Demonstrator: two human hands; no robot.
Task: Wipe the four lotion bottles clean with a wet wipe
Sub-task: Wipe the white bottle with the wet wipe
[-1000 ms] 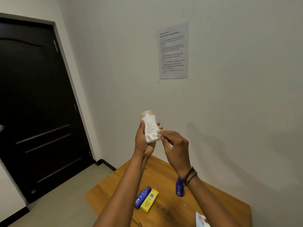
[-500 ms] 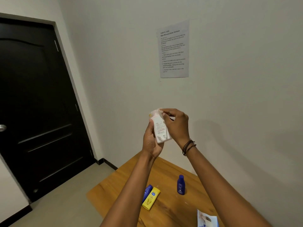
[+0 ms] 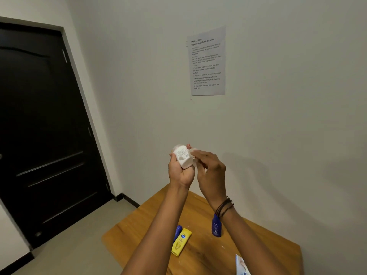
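The small white plastic lotion bottle [image 3: 183,158] is held up in the air in front of the pale wall, well above the worktop. The left hand [image 3: 180,172] grips it from below and behind, fingers curled round its body. Its long axis is tilted: the rounded cap points up and to the left, the base down into the palm, and the printed label faces the camera.

The right hand [image 3: 211,169] sits just to the right of the bottle and is the hand nearer the side being cleaned. Its fingers pinch a crumpled white wet wipe [image 3: 194,151] and press it against the bottle's right edge near the top. The wipe lies between the fingertips and the plastic, so any further stroke would likely run along that tilted axis, cap to base, while the left hand turns the bottle to bring up fresh faces.

Nothing stands between the two hands.

Down on the brown wooden worktop [image 3: 264,249] the other three bottles are well apart from the hands:
- A dark blue bottle [image 3: 216,228] stands upright, partly behind the right wrist.
- A yellow tube [image 3: 181,242] lies flat.
- A blue tube [image 3: 177,232] touches the yellow one's left side and is partly hidden by the left forearm.

A white and blue wipe packet [image 3: 241,264] shows at the bottom edge. A printed paper sheet [image 3: 207,62] hangs on the wall, and a black panelled door [image 3: 39,126] is on the left.
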